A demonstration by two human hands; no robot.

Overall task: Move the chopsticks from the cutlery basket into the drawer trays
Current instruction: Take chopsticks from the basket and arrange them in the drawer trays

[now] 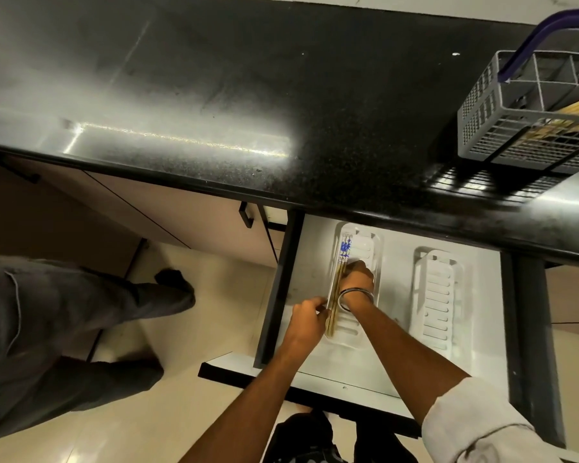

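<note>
You are leaning over the open drawer point(395, 379) with both hands down in it, working at the left of its two white slotted trays. A small bundle of chopsticks point(337, 289) is lying along the left edge of that left tray point(365, 248), its long axis running away from you toward the counter, with the blue-patterned ends at the far end and the plain wooden ends nearest you.

Your right hand point(357, 275) is sitting over the middle of the bundle, fingers curled down onto the sticks, so it is reading as gripping or pressing them into place; the fingertips are hidden under the knuckles, so the exact hold is unclear. A metal bangle point(355, 297) is circling that wrist. Your left hand point(306, 317) is just beside the near ends, fingers curled and pinching at the tray's left rim or the stick tips; I cannot tell which.

The right tray point(438, 302) is lying well apart to the right, with nothing showing in it. More chopsticks are waiting in the grey cutlery basket point(502, 128) on the black countertop point(214, 95), far up to your right, so your right hand is the nearer one for the next reach
</note>
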